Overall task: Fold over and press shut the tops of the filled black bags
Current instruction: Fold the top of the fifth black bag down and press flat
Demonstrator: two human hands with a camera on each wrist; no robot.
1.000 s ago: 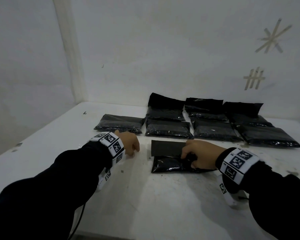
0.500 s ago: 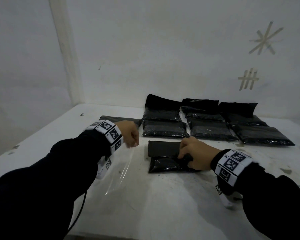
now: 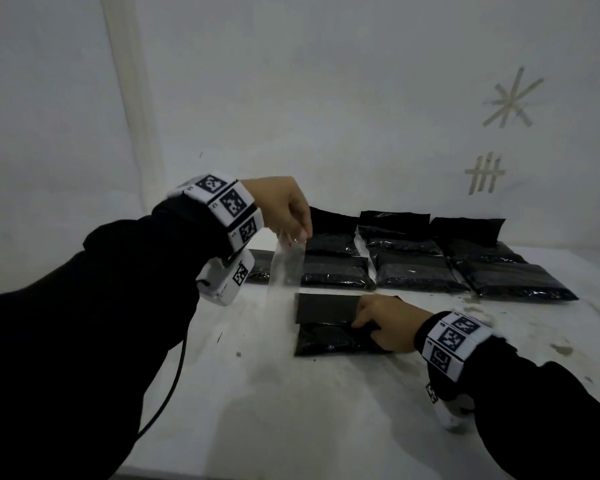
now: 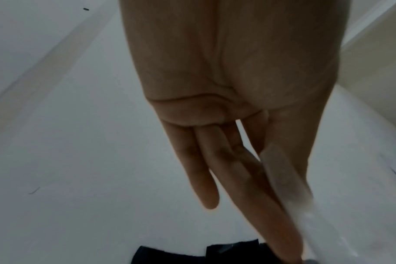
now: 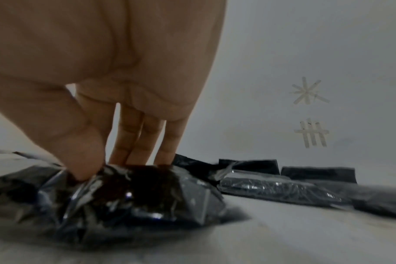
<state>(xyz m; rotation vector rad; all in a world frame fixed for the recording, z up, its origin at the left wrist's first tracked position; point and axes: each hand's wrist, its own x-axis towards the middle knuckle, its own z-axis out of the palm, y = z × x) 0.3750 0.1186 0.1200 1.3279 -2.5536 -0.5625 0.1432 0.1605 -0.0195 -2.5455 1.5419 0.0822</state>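
The person's right hand (image 3: pixel 385 323) rests low on the near black bag (image 3: pixel 329 337), which lies flat on the white table (image 3: pixel 291 410) right under that hand. The thumb (image 5: pixel 79 157) digs into the crinkled glossy plastic of the filled part while the other fingers (image 5: pixel 133 142) come down straight behind it, onto the matte flap (image 3: pixel 326 308) that lies flat on the far side of the filled part. So this hand is pinching the bag where the filled part meets the flap.

The left hand (image 3: pixel 284 209) is raised well above the table, up and to the left of the right hand. Its thumb and fingertips are closed on the upper end of a clear plastic strip (image 3: pixel 286 263), which hangs down from them towards the table. In the left wrist view the strip (image 4: pixel 283 178) runs along the extended fingers (image 4: pixel 226 169); its lower end is too blurred to follow.

Beyond both hands, nearer the wall, a group of black bags (image 3: pixel 416 271) lies in rows, touching or just beside one another, some with their dark flaps showing at the far end. Two tape marks (image 3: pixel 511 98) are stuck on the wall above and to the right of the right hand.
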